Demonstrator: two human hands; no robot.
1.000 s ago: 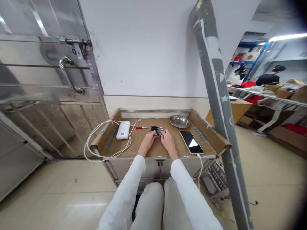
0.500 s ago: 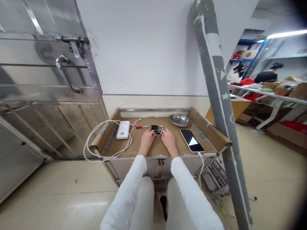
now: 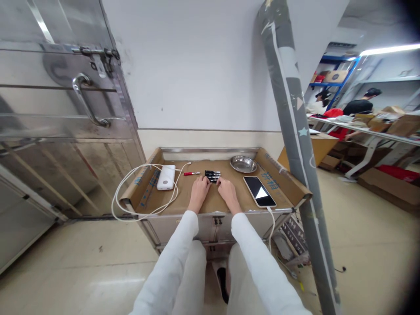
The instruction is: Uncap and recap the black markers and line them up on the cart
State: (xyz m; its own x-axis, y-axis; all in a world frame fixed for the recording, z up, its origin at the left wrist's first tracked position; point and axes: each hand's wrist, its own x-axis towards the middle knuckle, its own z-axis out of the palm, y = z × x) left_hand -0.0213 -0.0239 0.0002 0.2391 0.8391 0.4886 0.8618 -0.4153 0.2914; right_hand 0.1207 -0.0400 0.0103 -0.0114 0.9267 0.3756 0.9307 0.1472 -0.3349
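Note:
A small pile of black pen-like pieces (image 3: 212,175) lies mid-table on the cardboard-lined cart top (image 3: 210,201). My left hand (image 3: 200,189) rests palm down on the cardboard just in front and left of the pile, fingers flat, holding nothing. To the pile's right and slightly nearer me, my right hand (image 3: 226,190) lies the same way, its fingertips close to the pile. A red-handled small tool (image 3: 191,173) lies left of the pile.
A white power bank (image 3: 166,177) with a looping white cable (image 3: 124,197) sits at the left. A steel dish (image 3: 243,164) and a phone (image 3: 259,191) on a cable are at the right. A grey wrapped post (image 3: 295,131) leans beside the cart. People work at far right benches.
My fingertips, which touched the black pile, have drawn back a little and now rest on the cardboard. The view has shifted slightly and my knees have parted.

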